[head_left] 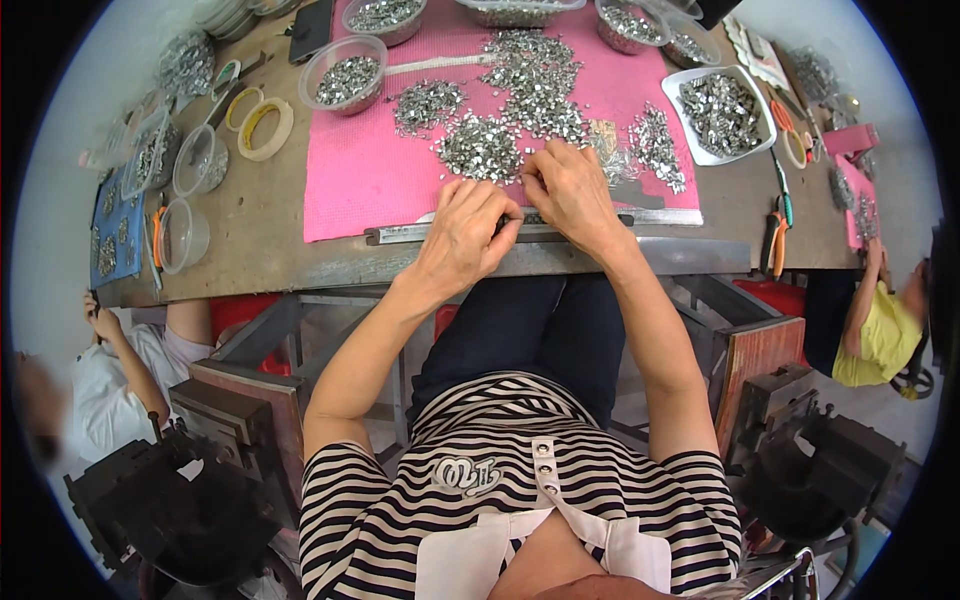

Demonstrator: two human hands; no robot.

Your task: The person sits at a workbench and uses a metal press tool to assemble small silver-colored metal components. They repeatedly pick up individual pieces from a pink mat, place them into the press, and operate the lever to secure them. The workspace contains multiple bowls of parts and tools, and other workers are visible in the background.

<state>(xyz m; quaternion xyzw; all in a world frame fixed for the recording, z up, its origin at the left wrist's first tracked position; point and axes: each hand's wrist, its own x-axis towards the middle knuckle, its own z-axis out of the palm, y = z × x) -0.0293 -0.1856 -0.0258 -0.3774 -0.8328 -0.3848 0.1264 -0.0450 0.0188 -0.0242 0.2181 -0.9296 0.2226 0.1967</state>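
Note:
My left hand (466, 232) is closed with its fingers curled in at a long narrow metal rail (402, 234) along the table's near edge. A small dark bit shows by its thumb, too small to name. Close beside it, my right hand (574, 192) is pinched just above the same rail. Whatever its fingertips hold is hidden. Right behind the hands, heaps of small shiny metal pieces (478, 148) lie on a pink mat (350, 190). A separate pile of thin metal pieces (655, 150) lies to the right of my right hand.
Clear tubs of metal parts, one a round tub (345, 78), stand at the back. A white tray (722, 115) of parts sits right, near orange-handled pliers (773, 240). Tape rolls (266, 130) and an empty clear cup (184, 236) are left. Other people sit at both sides.

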